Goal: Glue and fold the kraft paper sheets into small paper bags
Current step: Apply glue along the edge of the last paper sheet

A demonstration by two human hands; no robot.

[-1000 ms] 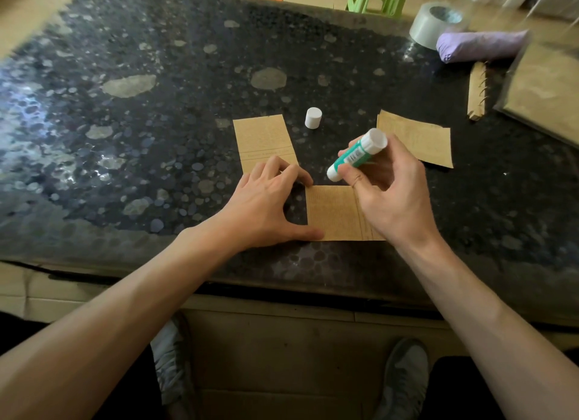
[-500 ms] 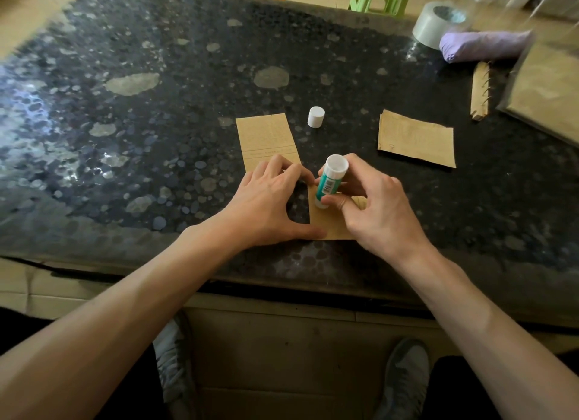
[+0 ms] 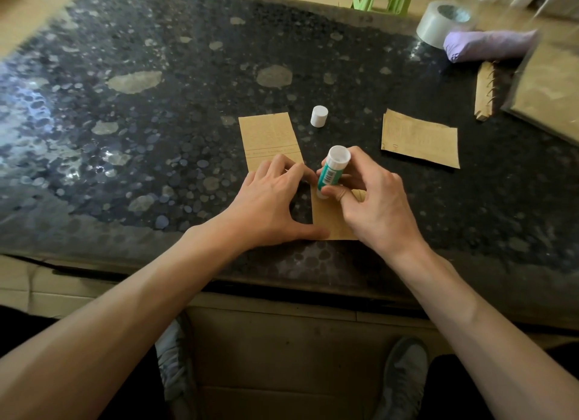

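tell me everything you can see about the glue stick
The glue stick is a small plastic tube, white with a teal label bearing a barcode. It stands nearly upright, leaning slightly, with its wide white end up toward the camera and its lower end down at the near kraft paper sheet; fingers hide the contact. The right hand grips its lower half. It is uncapped: a white cap, likely its own, stands apart on the table beyond.
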